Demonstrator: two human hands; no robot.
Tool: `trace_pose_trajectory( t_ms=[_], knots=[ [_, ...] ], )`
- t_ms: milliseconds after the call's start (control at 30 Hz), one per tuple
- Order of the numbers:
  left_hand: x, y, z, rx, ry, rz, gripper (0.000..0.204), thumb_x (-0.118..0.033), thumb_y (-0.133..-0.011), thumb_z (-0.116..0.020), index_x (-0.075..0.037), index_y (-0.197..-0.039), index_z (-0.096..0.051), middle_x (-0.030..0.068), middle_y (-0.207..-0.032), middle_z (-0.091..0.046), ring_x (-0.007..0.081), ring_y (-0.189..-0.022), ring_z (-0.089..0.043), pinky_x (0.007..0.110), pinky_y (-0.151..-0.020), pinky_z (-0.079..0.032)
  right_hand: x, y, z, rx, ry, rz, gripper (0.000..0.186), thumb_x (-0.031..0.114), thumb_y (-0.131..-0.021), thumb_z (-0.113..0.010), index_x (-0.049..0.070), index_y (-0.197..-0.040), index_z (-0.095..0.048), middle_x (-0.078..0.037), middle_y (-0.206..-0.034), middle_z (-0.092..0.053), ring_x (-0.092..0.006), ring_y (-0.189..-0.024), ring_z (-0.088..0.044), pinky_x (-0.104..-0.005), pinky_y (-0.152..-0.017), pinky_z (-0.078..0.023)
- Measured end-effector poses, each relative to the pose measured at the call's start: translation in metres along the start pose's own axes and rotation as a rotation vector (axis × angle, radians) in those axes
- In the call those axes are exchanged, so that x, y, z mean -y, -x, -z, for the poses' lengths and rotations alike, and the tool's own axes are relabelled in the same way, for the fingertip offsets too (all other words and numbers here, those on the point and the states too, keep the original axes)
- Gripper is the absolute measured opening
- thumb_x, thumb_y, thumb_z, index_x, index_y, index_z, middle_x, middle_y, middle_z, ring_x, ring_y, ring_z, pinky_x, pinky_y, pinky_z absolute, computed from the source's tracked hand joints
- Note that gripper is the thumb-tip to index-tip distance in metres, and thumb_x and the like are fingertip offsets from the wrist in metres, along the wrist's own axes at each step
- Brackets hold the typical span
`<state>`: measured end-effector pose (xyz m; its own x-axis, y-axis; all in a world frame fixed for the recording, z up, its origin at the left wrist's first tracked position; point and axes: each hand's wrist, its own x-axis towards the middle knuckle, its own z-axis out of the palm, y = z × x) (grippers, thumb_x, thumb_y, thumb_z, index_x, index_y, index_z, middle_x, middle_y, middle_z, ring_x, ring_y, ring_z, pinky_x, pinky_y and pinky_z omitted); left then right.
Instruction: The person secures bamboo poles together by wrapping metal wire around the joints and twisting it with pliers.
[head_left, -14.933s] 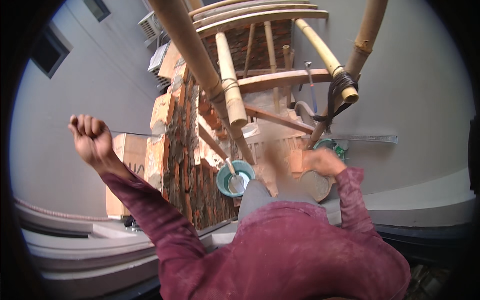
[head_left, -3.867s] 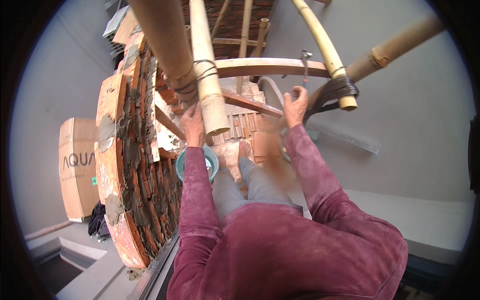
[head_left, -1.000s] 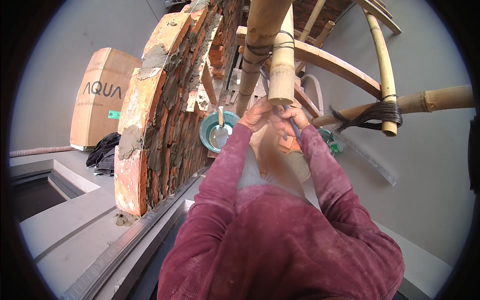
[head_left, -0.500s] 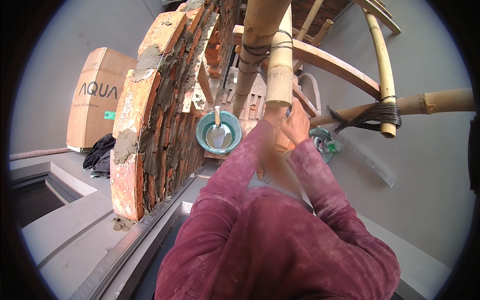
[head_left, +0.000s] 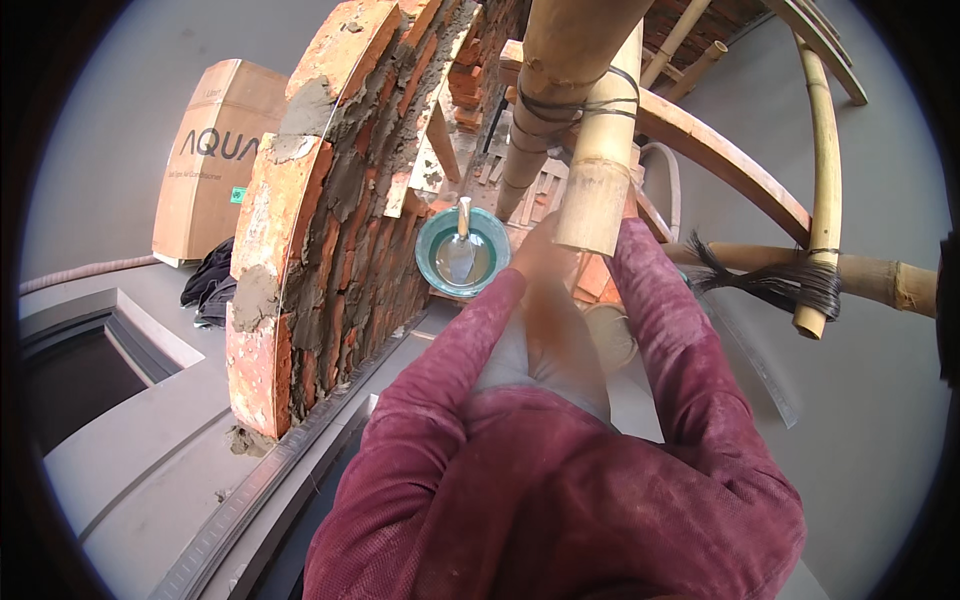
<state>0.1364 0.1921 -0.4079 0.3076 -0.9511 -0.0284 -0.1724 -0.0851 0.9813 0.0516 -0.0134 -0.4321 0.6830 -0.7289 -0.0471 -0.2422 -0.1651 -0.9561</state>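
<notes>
In the head view, a bumpy brick wall edges the left, with open room beside the left sleeve where a green tub sits. The bamboo pole is just in front of the left hand and right hand, hiding their fingers, so I can't tell if they're gripping; a moment ago, more of the right hand showed.

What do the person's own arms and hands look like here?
The left sleeve and right sleeve are long, maroon and finely textured, with pale, dusty-looking patches, plainest on the right forearm. The fingers can't be made out, mostly hidden by the bamboo pole.
</notes>
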Motion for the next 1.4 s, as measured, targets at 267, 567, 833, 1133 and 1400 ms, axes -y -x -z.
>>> trace_pose_trajectory(
  t_ms=[267,567,833,1133,1400],
  knots=[
    [-0.062,0.006,0.041,0.283,0.653,0.307,0.053,-0.022,-0.08,-0.073,0.001,-0.124,-0.054,0.0139,-0.121,-0.061,0.023,-0.113,-0.057,0.036,-0.094,-0.046,0.092,0.115,-0.009,0.621,-0.116,-0.134,0.029,0.015,-0.09,-0.055,0.0,-0.114,-0.055,-0.02,-0.097,-0.061,-0.033,-0.087,-0.061,-0.0423,-0.075,-0.049],
    [-0.095,-0.016,0.037,0.324,0.781,0.172,0.045,-0.027,-0.091,-0.06,0.0,-0.126,-0.053,0.0104,-0.113,-0.063,0.0152,-0.1,-0.062,0.026,-0.084,-0.053,0.168,0.127,0.0,0.484,-0.677,-0.56,0.035,0.017,-0.094,-0.053,-0.003,-0.121,-0.046,-0.023,-0.109,-0.063,-0.0308,-0.093,-0.066,-0.0391,-0.07,-0.057],
    [-0.102,-0.008,0.064,0.379,0.979,0.27,0.037,-0.029,-0.092,-0.06,0.0,-0.116,-0.058,0.0121,-0.106,-0.066,0.0129,-0.082,-0.064,0.023,-0.068,-0.053,0.209,0.125,-0.001,0.663,-0.976,-0.552,0.046,0.007,-0.091,-0.048,-0.005,-0.134,-0.038,-0.029,-0.128,-0.051,-0.041,-0.109,-0.059,-0.0389,-0.074,-0.058],
    [-0.074,-0.027,0.035,0.338,1.023,0.214,0.04,-0.026,-0.09,-0.063,0.001,-0.119,-0.057,0.0089,-0.105,-0.066,0.0112,-0.083,-0.063,0.024,-0.066,-0.053,0.198,0.128,-0.003,0.385,-0.628,-0.538,0.027,0.005,-0.086,-0.052,-0.002,-0.111,-0.052,-0.014,-0.099,-0.061,-0.0244,-0.08,-0.063,-0.0393,-0.069,-0.055],
    [-0.064,-0.033,0.048,0.303,0.654,0.132,0.069,-0.031,-0.085,-0.068,-0.001,-0.138,-0.037,0.0095,-0.124,-0.054,0.0165,-0.111,-0.052,0.031,-0.093,-0.043,0.095,0.099,-0.025,0.118,0.34,-0.001,0.029,0.006,-0.077,-0.054,-0.002,-0.105,-0.058,-0.012,-0.096,-0.062,-0.0199,-0.086,-0.059,-0.033,-0.075,-0.048]
  ],
)
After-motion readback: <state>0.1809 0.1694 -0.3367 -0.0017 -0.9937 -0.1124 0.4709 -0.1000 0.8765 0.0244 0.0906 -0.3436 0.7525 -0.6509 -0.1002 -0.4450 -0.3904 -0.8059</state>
